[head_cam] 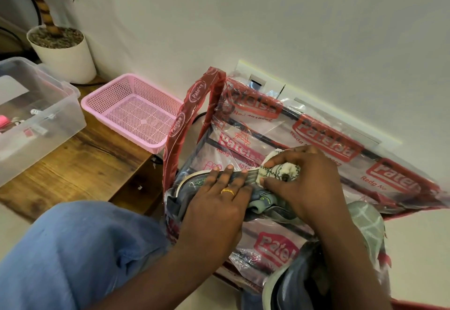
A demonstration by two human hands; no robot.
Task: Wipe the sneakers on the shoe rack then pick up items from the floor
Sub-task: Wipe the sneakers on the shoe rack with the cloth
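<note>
A grey sneaker (192, 183) with a pale sole edge lies inside a clear plastic rack cover (328, 153) printed with red labels. My left hand (216, 202), a gold ring on one finger, rests flat on top of the sneaker and holds it down. My right hand (302, 183) grips a bunched white cloth with dark stripes (280, 170) and presses it against the sneaker's side. A second grey sneaker (287, 287) sits at the bottom right, partly hidden by my right forearm. A green checked cloth (367, 224) lies beside it.
A pink mesh basket (131, 112) and a clear plastic box (36, 117) holding small items stand on a low wooden bench (80, 166) at left. A white plant pot (65, 51) stands behind them. The white wall is close behind the rack. My blue-clad knee (80, 248) fills the lower left.
</note>
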